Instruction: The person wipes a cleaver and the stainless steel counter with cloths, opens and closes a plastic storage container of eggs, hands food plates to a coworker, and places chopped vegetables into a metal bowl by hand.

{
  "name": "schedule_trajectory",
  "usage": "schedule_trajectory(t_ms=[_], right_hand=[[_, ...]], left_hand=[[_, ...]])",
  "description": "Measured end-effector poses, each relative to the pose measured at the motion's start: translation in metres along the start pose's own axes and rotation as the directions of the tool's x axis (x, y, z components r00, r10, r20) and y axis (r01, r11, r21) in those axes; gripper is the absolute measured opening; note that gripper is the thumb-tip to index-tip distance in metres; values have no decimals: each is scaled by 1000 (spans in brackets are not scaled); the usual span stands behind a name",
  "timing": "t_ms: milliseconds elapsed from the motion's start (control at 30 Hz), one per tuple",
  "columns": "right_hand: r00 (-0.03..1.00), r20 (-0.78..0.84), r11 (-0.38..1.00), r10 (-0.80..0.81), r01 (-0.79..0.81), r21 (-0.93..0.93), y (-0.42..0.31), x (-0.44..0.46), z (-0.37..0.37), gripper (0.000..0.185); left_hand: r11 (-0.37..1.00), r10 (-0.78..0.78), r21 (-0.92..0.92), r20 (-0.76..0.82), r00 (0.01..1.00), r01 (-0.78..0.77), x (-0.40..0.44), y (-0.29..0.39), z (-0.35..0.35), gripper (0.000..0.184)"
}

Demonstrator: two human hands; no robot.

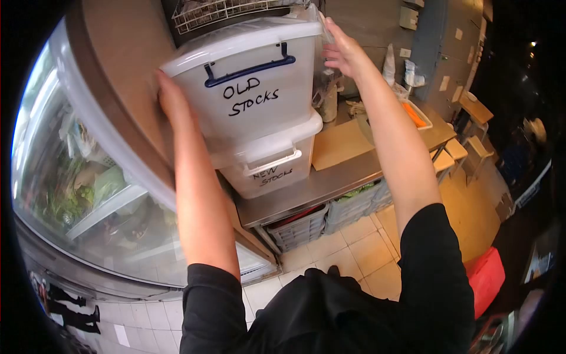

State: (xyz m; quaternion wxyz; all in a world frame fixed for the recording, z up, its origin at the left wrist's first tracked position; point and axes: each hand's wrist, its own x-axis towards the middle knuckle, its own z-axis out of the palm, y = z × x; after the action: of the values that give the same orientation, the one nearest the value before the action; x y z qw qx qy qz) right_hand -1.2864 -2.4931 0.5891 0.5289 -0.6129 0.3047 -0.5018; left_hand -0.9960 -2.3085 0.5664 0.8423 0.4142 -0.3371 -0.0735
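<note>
A white plastic storage box (pixel 253 118) marked "OLD STOCKS" in black stands on a second storage box (pixel 277 177) marked "NEW STOCKS". The upper box has a white lid (pixel 247 36) and a dark blue handle (pixel 250 72). At the lid's left corner is my left hand (pixel 172 97), blurred, with most of its fingers hidden. My right hand (pixel 345 52) is beside the lid's right end, its fingers stretched out and apart. Whether the right fingertips touch the box, I cannot tell.
A glass-doored fridge (pixel 106 194) with greens inside is at the left. Above the boxes is a wire basket (pixel 230 13). The steel counter (pixel 283 203) carries a brown board (pixel 342 144) and a tray of orange items (pixel 421 115). Grey crates (pixel 298 230) sit underneath.
</note>
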Motion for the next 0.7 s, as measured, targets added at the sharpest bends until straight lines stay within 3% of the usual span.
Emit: schedule_trajectory(t_ms=[33,67,100,167,200,233,267,300,367,400,433,500,533,600,633,700], right_hand=[[996,67,998,63,-64,13,2,16,2,93],[996,89,994,26,-35,102,11,37,7,76],[996,89,994,32,-41,103,11,46,12,76],[953,233,929,-193,100,357,7,61,19,54],[956,231,931,-180,90,353,4,71,26,54],[954,249,923,-166,61,379,2,82,31,42],[952,263,913,-156,38,406,-1,87,30,30],[956,251,915,-153,41,402,-9,76,24,30],[942,244,874,-228,88,478,-35,40,18,26],[947,236,897,-220,102,429,-46,33,6,14],[951,223,899,-214,103,425,-56,24,-6,14],[910,379,931,-166,17,365,-74,3,-36,13],[919,362,934,-157,18,358,-80,-10,-51,13],[828,496,891,-262,11,453,-93,-39,-72,15],[842,477,897,-252,18,442,-101,-57,-77,15],[967,100,863,-236,161,478,-116,-105,-75,15]], left_hand=[[999,-44,-6,-64,997,44,13,-2,6,79],[996,-93,-17,-123,988,92,24,-5,10,78],[994,-106,-44,-51,993,104,34,-12,7,74],[994,104,-35,87,991,-101,57,-38,-10,83],[998,30,-58,101,994,-24,69,-39,-19,78],[995,-45,-79,117,992,55,73,-37,-22,72],[995,-20,-101,34,999,23,56,-24,-11,60],[980,68,-186,-4,998,-67,50,-24,-8,56],[995,38,-90,-39,999,-41,12,18,18,61],[994,91,-64,0,996,-90,5,30,18,63],[989,141,-40,44,989,-139,-1,40,17,64],[987,53,-154,17,998,-50,-27,68,18,57],[981,104,-162,-13,995,-105,-44,78,18,58],[969,126,-217,2,992,-122,-79,98,20,58],[961,102,-263,48,994,-86,-91,105,19,57],[958,128,-268,71,989,-105,-111,112,17,56]])
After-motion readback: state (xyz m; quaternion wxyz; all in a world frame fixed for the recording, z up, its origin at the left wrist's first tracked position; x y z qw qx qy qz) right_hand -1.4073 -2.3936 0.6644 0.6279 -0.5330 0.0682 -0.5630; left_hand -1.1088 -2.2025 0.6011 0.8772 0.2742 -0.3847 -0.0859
